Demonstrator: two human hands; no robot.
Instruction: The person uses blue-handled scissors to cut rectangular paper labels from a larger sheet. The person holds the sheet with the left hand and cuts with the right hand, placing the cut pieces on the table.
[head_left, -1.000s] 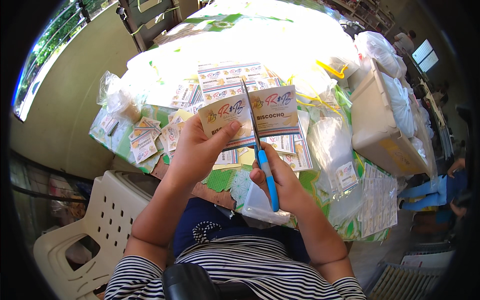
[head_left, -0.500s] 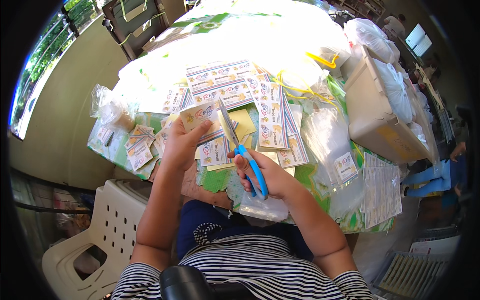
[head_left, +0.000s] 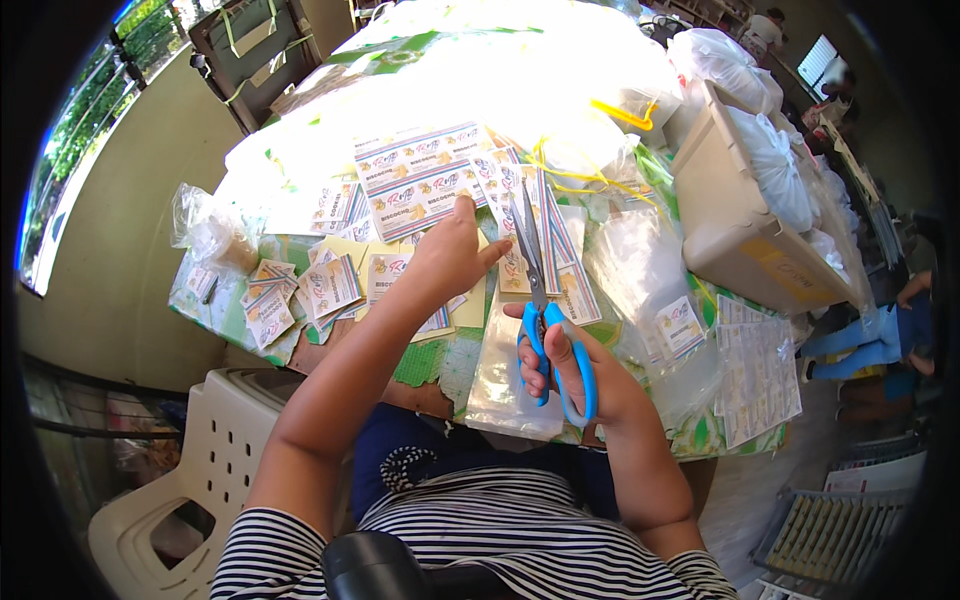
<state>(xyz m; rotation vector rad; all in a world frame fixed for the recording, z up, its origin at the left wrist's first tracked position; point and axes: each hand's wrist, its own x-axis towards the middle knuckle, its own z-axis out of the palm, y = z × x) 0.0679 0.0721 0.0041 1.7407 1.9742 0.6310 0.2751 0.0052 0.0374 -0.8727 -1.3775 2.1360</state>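
My right hand (head_left: 615,388) grips a pair of scissors (head_left: 535,265) by the blue handles, the blades pointing away from me over a strip of printed labels (head_left: 511,270). My left hand (head_left: 448,258) reaches across the table with thumb and forefinger apart and nothing held. Its fingertips are by the lower edge of an uncut label sheet (head_left: 408,185), close to the strip. Whether they touch the paper, I cannot tell. Left of that hand lie loose cut labels (head_left: 330,285) on yellowish paper, with another small pile of labels (head_left: 268,315) farther left.
Clear plastic bags (head_left: 520,385) lie at the near edge, and more plastic on the right holds a single label (head_left: 679,328). A beige bin (head_left: 735,210) with white bags stands at right. Yellow ties (head_left: 590,178) lie beyond the strips. A plastic chair (head_left: 225,440) is at left.
The label piece has left my left hand, which has moved right and away toward the sheets. A cut label now shows on the pile. The scissors have shifted right and nearer me.
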